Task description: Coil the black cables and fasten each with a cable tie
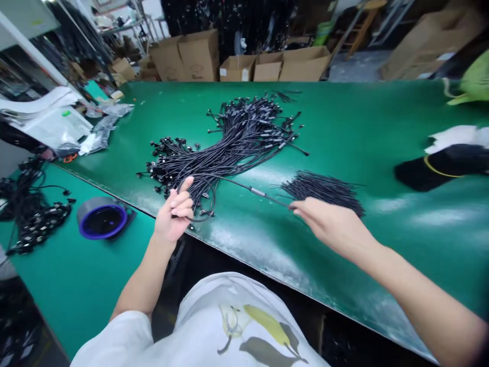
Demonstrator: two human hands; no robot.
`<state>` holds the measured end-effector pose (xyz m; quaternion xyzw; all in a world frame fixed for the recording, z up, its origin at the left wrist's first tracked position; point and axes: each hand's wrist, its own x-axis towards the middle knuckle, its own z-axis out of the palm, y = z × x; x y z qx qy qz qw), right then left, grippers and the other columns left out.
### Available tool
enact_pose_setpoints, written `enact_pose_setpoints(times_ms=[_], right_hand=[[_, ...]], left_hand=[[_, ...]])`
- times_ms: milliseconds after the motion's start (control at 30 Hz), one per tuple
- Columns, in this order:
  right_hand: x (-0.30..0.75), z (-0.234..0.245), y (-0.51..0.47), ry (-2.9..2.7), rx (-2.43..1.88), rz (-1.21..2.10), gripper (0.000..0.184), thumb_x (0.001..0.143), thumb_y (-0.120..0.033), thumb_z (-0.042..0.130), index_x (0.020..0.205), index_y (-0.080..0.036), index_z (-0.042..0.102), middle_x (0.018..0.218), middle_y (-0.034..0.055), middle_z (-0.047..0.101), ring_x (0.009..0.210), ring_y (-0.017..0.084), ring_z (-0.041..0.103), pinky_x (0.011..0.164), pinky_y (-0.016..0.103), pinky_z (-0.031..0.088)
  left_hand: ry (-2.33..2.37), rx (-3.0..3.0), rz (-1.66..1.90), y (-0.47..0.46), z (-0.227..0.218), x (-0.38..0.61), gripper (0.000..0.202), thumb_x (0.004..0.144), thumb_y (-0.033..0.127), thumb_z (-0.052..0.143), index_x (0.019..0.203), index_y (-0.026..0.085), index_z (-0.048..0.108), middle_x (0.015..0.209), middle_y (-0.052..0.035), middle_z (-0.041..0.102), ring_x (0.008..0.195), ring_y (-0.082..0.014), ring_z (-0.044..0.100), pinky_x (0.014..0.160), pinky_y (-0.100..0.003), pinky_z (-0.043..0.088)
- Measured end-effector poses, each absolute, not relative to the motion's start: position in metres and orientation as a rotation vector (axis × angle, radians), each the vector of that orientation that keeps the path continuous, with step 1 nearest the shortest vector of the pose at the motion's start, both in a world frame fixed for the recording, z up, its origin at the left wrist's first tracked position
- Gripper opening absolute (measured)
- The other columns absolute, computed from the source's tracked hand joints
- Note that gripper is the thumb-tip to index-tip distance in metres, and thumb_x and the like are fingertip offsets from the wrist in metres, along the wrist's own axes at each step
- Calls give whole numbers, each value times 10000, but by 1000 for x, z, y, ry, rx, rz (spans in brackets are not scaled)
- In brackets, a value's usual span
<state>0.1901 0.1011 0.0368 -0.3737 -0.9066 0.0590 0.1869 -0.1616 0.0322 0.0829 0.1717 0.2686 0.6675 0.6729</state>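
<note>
A thin black cable (237,183) with a grey sleeve stretches between my two hands, just above the green table. Fingers curled, my left hand (176,213) grips its left part, where the cable bends into a loop. My right hand (331,220) pinches the other end between thumb and fingers. Behind my left hand lies a large heap of similar black cables (233,145) with connectors at their ends. Right beside my right hand is a bundle of short thin black strips (319,189), partly hidden by the hand.
A roll of tape with a purple rim (102,220) rests on the lower left table, near more black cables (40,219). At the right lies a black bundle with a yellow band (439,165). Cardboard boxes (267,66) stand beyond the far edge. Papers and plastic bags (109,125) are at the left.
</note>
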Motion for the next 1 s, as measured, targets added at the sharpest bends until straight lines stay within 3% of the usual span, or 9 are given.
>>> enact_pose_setpoints(times_ms=[133,200,300,400,533,700,833,933,1000], right_hand=[[154,41,56,-2945,-784,212,277,965,-230,425,762,-177,605,649,25,639,524,155,577,530,277,327],[140,56,46,-3009,-599,496,268,959,-234,459,726,-184,582,629,0,631,518,133,563,527,263,312],[132,79,54,-2752,-581,860,287,971,-293,461,739,-189,596,666,-10,637,569,107,560,549,231,329],[133,83,72,-2343,-832,924,287,954,-347,500,742,-186,607,659,-7,601,587,102,529,578,225,354],[120,52,80,-1815,-995,947,371,764,-476,723,979,-198,604,914,43,610,796,158,562,693,269,442],[87,21,71,-1244,-1039,1519,285,861,-478,568,850,-193,568,714,-25,514,561,86,429,511,217,383],[78,27,60,-914,-948,1731,256,815,-434,634,815,-192,549,653,-69,390,453,39,235,389,172,233],[72,31,45,-982,-870,1668,289,841,-463,618,784,-197,520,812,-14,492,533,63,417,413,180,344],[68,29,34,-1148,-847,1494,313,882,-483,571,777,-197,503,1073,53,537,803,133,579,575,233,492]], left_hand=[[861,740,1490,41,66,-131,284,930,361,574,1033,113,667,573,50,529,474,-44,494,548,-147,490],[983,1037,1407,40,56,-109,344,905,445,589,1026,135,676,778,-35,677,698,-120,640,731,-252,542],[979,1406,1059,28,47,-84,351,914,465,560,992,148,688,991,-101,710,947,-196,650,864,-305,496],[836,1358,884,19,47,-76,393,936,496,503,924,132,650,709,-52,661,666,-142,606,685,-269,473],[777,940,1075,24,47,-72,369,882,507,595,854,139,582,494,76,396,420,-57,321,472,-204,288],[838,849,1141,29,32,-55,436,869,582,564,823,148,576,599,8,526,582,-124,512,645,-273,436],[925,890,1149,19,10,-50,476,903,637,437,783,180,494,592,45,430,622,-132,511,777,-326,448],[998,1076,1079,13,3,-54,437,904,611,462,901,176,504,641,45,431,598,-122,459,692,-293,427],[1044,1246,940,11,4,-57,423,904,564,502,1026,161,536,742,-2,523,689,-153,509,738,-307,442]])
